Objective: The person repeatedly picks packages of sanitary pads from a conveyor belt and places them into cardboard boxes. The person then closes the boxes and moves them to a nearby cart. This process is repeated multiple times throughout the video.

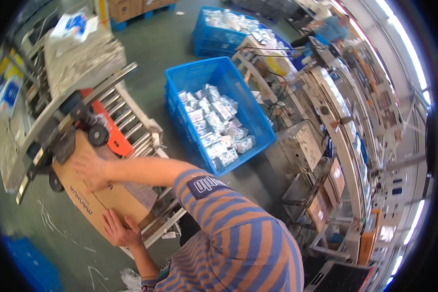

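A closed cardboard carton (pixel 95 193) with printed writing lies before me, its top flaps meeting at a seam. One end reaches in under the head of a carton-sealing machine (pixel 67 142). My left hand (pixel 119 229) rests on the near end of the carton, thumb apart from the fingers. Farther along, my right hand (pixel 91 171) is spread over the flaps close to the machine head; it is blurred by motion. Neither hand is closed around anything. Beneath and beside the carton runs a metal roller conveyor (pixel 131 133) with an orange-red guard (pixel 111 127).
Right of the conveyor, a blue plastic crate (pixel 219 64) holds many wrapped packs (pixel 215 120). Another filled blue crate (pixel 219 40) stands behind it. A long machine line (pixel 335 120) runs along the right, with a person (pixel 332 29) at its far end. Loose strapping (pixel 54 226) lies on the floor.
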`<action>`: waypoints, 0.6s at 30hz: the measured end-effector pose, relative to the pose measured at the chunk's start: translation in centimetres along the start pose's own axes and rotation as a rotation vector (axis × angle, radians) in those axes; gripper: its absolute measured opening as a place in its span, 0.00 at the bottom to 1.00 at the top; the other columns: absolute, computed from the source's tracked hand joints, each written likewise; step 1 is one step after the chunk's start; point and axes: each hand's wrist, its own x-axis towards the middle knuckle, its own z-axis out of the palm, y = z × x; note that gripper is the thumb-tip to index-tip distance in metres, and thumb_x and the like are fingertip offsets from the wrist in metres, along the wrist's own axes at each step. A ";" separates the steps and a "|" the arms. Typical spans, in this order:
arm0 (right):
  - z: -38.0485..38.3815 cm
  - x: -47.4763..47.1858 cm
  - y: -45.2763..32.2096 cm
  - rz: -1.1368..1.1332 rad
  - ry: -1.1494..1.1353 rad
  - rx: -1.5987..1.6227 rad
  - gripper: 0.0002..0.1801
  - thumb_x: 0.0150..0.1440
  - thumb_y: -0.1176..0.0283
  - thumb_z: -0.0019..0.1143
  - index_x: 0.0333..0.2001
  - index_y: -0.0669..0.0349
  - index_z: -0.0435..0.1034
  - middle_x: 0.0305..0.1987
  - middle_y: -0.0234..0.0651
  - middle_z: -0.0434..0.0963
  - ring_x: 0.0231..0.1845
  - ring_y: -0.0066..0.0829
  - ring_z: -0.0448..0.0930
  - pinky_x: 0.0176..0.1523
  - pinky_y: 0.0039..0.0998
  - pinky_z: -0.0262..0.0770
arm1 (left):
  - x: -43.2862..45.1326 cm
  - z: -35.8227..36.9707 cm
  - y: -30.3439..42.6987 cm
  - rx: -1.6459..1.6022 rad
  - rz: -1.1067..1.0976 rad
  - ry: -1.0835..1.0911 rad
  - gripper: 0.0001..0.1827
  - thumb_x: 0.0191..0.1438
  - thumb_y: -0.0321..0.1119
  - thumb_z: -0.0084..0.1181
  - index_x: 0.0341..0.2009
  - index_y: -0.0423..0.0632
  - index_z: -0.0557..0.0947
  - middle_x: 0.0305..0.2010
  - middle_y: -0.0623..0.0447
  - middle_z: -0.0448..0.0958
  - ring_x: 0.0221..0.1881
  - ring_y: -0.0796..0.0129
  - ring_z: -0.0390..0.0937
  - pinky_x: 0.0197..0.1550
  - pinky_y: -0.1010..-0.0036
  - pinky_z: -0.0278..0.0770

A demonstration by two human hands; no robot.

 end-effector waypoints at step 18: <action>-4.2 -52.1 -20.5 1.457 -0.053 0.368 0.34 0.52 0.41 0.42 0.52 0.57 0.65 0.46 0.47 0.74 0.48 0.46 0.73 0.50 0.41 0.70 | 5.9 1.2 18.3 -0.641 0.501 0.022 0.18 0.48 0.30 0.54 0.46 0.40 0.75 0.46 0.43 0.74 0.51 0.48 0.68 0.58 0.57 0.58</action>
